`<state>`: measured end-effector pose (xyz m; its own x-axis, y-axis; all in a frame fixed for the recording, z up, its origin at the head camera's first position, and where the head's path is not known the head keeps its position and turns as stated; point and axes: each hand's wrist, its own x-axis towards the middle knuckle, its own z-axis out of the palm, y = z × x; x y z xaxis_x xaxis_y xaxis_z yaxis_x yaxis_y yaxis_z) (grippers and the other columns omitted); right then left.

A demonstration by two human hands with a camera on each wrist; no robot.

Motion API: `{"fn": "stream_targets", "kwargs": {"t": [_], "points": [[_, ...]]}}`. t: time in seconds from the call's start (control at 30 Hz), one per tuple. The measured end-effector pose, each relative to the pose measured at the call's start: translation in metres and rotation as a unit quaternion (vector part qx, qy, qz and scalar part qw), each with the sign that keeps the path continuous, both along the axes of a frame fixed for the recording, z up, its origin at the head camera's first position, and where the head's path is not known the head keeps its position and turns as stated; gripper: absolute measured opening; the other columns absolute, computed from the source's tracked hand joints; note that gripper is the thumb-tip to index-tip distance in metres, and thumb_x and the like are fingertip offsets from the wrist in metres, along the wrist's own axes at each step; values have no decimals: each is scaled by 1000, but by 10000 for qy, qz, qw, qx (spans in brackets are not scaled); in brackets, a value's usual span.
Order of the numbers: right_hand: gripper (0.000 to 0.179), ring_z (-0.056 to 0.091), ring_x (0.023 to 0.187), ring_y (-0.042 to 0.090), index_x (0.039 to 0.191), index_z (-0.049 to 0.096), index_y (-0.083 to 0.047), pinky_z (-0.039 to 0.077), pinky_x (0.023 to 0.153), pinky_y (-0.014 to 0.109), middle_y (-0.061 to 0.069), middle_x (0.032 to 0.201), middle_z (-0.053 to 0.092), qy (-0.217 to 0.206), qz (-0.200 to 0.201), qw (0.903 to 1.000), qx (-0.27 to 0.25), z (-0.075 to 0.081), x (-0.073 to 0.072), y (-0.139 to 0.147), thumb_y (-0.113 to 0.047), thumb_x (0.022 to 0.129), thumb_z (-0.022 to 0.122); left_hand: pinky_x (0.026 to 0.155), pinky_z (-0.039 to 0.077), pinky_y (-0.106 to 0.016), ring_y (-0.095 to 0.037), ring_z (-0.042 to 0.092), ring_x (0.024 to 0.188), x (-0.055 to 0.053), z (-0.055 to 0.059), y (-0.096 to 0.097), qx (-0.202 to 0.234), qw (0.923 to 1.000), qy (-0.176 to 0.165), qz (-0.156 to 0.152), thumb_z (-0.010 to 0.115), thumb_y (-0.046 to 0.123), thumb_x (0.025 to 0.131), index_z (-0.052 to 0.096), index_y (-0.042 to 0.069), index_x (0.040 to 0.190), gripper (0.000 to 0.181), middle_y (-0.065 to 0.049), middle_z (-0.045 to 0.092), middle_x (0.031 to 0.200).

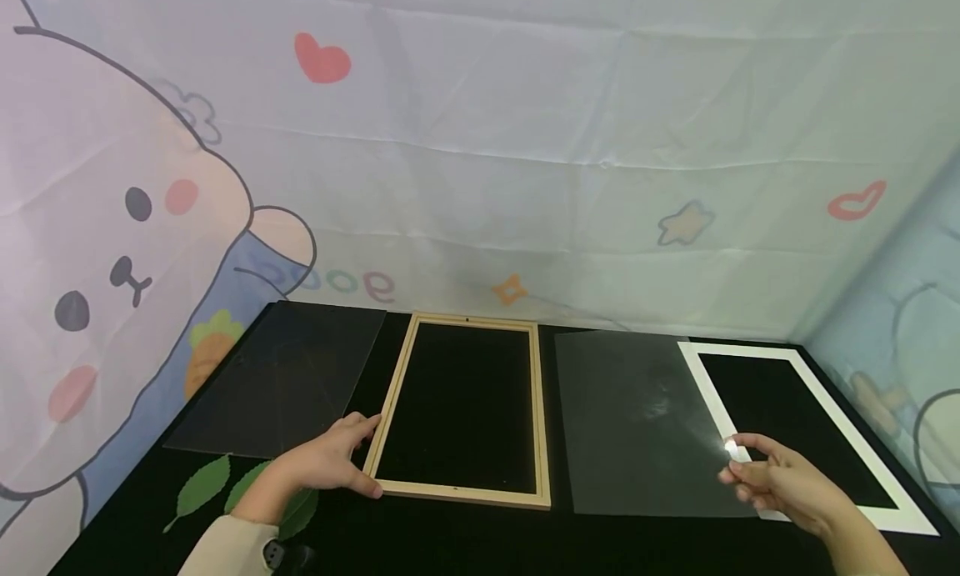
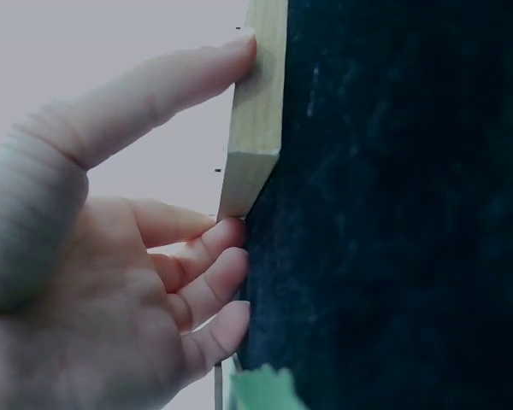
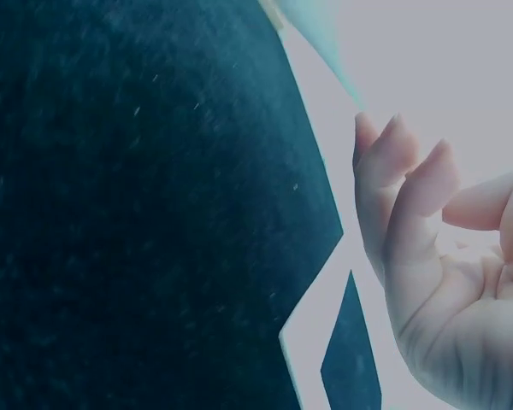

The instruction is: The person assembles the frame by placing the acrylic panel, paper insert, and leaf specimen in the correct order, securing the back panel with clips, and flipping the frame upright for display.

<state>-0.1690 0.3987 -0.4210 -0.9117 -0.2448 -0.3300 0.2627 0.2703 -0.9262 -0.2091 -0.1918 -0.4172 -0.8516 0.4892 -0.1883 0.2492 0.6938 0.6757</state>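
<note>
A pale wooden picture frame lies flat on the black table. My left hand holds its near left corner, with the thumb on the near edge and the fingers by the left side. In the left wrist view the thumb presses the wooden bar. Over the left border of a white mat board, my right hand is held with loosely curled fingers. A bright white spot shows between its thumb and index finger. In the right wrist view no object shows in that hand.
A grey see-through sheet lies between the frame and the mat board, whose left border overlaps it. Another dark clear sheet lies at the left. Green leaves show near my left forearm. A printed cloth hangs behind the table.
</note>
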Motion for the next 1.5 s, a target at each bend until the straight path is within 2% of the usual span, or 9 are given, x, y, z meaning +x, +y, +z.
{"fn": "stream_targets", "kwargs": {"t": [0.3,0.5,0.67,0.77,0.83,1.1,1.23,1.37,1.5], "points": [[64,58,67,6,137,5,11,47,55,19,-2,93,71,498,414,9975,-293,18,3,-19,-11,100,52,86,42,-44,-25,45,101,-4,11,3,-601,9981,-44,-89,87,25,66,31,-16,142,103,-10,47,109],[53,60,66,5,133,15,5,48,54,18,-1,92,71,653,611,9942,-600,28,6,-43,-9,99,52,81,44,-39,-24,43,94,-3,22,11,-869,9962,42,89,88,24,65,29,-17,142,105,-13,47,108],[35,60,66,4,126,31,-11,48,54,17,-1,91,71,719,717,9908,-891,32,6,-62,-7,98,52,79,46,-40,-26,48,97,0,26,17,-331,9991,129,221,87,27,70,25,-15,144,105,-17,48,113],[31,61,66,4,123,37,-17,48,53,16,-1,91,71,842,849,9868,-1092,33,6,-73,-4,98,51,74,44,-37,-24,48,93,3,26,21,291,9993,-152,170,83,29,76,21,-10,148,103,-17,47,118],[31,61,66,4,122,40,-19,48,53,16,-1,91,71,915,947,9840,-1203,33,6,-80,-3,98,51,73,42,-35,-22,46,90,4,26,24,721,9965,-393,138,80,31,79,18,-8,150,102,-16,47,119],[32,61,65,5,124,38,-13,48,53,16,0,89,70,914,1011,9837,-1176,35,4,-107,-6,97,54,72,47,-27,-19,54,87,11,24,37,1888,9781,-867,99,73,28,87,16,-7,150,92,-16,52,116],[35,61,65,5,125,36,-9,48,53,16,0,89,70,935,945,9844,-1150,37,2,-119,-7,97,56,75,52,-29,-19,57,89,15,21,45,2363,9651,-1122,126,71,26,88,18,-7,149,88,-17,53,116],[36,62,65,5,125,38,-9,48,53,16,0,89,70,981,898,9838,-1206,37,-1,-130,-7,96,57,82,54,-36,-22,61,96,18,17,52,2942,9449,-1433,69,68,21,91,19,-8,149,81,-17,54,115],[36,62,65,5,124,38,-10,49,54,16,-1,88,71,986,903,9827,-1280,36,-4,-139,-7,95,58,85,54,-39,-22,62,98,19,14,58,3513,9181,-1835,30,64,16,93,17,-8,148,76,-12,56,111]]}}
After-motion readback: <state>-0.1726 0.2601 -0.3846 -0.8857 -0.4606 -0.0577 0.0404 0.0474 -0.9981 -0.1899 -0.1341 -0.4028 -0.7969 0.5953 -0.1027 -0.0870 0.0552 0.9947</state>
